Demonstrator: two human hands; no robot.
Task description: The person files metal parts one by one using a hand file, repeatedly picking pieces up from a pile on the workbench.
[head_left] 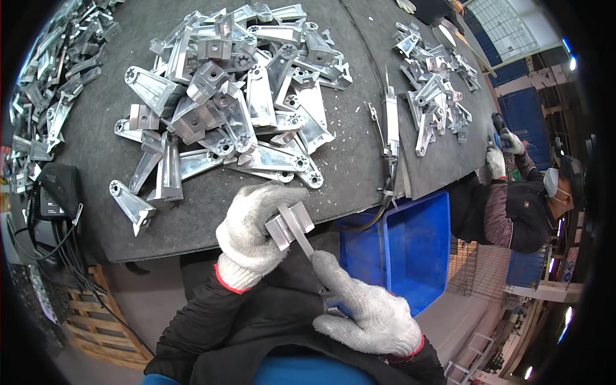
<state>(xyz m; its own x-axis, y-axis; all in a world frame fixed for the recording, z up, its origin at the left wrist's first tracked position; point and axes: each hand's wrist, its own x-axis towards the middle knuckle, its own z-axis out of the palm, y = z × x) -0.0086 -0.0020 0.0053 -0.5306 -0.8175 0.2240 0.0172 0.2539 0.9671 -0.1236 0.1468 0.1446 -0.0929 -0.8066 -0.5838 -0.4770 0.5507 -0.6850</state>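
My left hand (253, 228), in a white knit glove with a red cuff edge, is closed around a silvery cast-metal bracket (280, 231) just off the table's front edge. My right hand (372, 314), also gloved, grips a tool with a long, flat, grey bar (298, 232). The index finger stretches along that bar, whose far end lies across the bracket's face. Most of the tool's body is hidden under the palm, so its exact kind does not show. Beyond the left hand, a heap of similar metal brackets (260, 96) covers the dark table.
A slim silver air tool (391, 122) with a hose lies right of the heap. Blue bins (417, 256) stand below the table edge. More brackets (436, 90) lie at far right. A black box (59, 192) with cables sits left. At right, a masked person (513, 212) works with gloved hands.
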